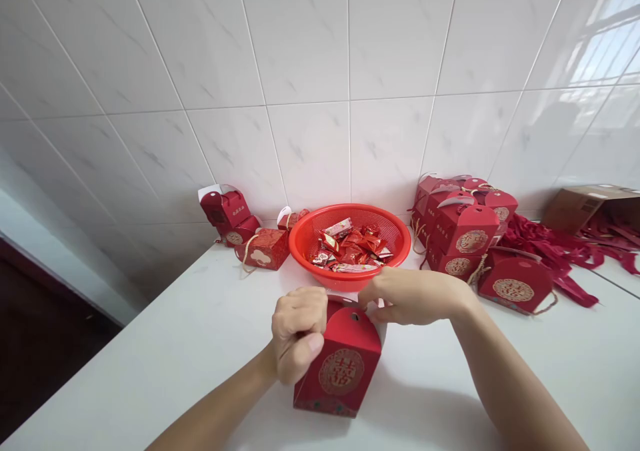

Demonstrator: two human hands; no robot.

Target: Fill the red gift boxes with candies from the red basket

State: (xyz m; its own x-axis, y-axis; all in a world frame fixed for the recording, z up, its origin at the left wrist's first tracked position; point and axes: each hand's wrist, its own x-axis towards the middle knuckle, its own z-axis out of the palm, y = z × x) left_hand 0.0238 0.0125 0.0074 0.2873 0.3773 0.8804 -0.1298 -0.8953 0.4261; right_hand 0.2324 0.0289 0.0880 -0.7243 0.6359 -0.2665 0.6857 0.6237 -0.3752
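A red candy box (pixel 342 364) with a gold round emblem stands upright on the white table in front of me. Its upper flaps are partly raised, and a small hole shows in the front one. My left hand (pixel 299 331) is curled closed against the box's upper left side, its thumb bent toward the front. At the upper right, my right hand (pixel 417 295) pinches the edge of a flap, with its fingertips partly behind it. Just beyond the box sits a red plastic basket (pixel 302 264) holding wrapped candies (pixel 353 252).
Several stacked red boxes (pixel 463 227) with cord handles stand at the back right, and a single box (pixel 515 281) is nearer. Dark red ribbons (pixel 545 254) lie beside a cardboard carton (pixel 575 207). More small boxes (pixel 265 249) are at the back left. A tiled wall (pixel 310 137) bounds the table.
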